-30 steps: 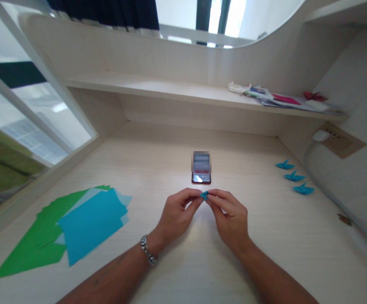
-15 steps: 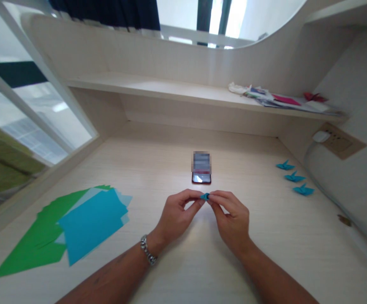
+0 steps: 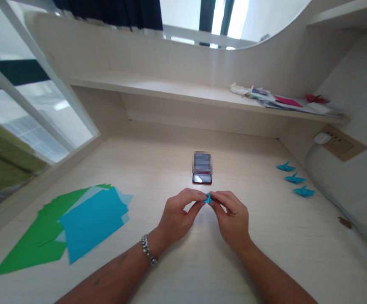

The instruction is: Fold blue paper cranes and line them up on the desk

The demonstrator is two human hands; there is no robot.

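Between the fingertips of both hands is a small piece of folded blue paper (image 3: 208,198), mostly covered by the fingers. My left hand (image 3: 180,213) pinches its left side with thumb and index finger. On its right side, my right hand (image 3: 233,215) pinches it the same way. Just beyond the hands a phone (image 3: 202,178) lies flat on the desk, its upper part pixelated. Three blue origami birds (image 3: 294,178) stand in a row at the right of the desk.
Blue paper sheets (image 3: 94,223) lie fanned over green paper sheets (image 3: 28,240) at the left. A shelf (image 3: 170,89) runs across the back, with papers (image 3: 284,101) piled at its right end. A white plug and cable (image 3: 322,137) hang from the right wall socket.
The folded blue paper has turned between my fingers and now shows small pointed parts. My hands have shifted only slightly.
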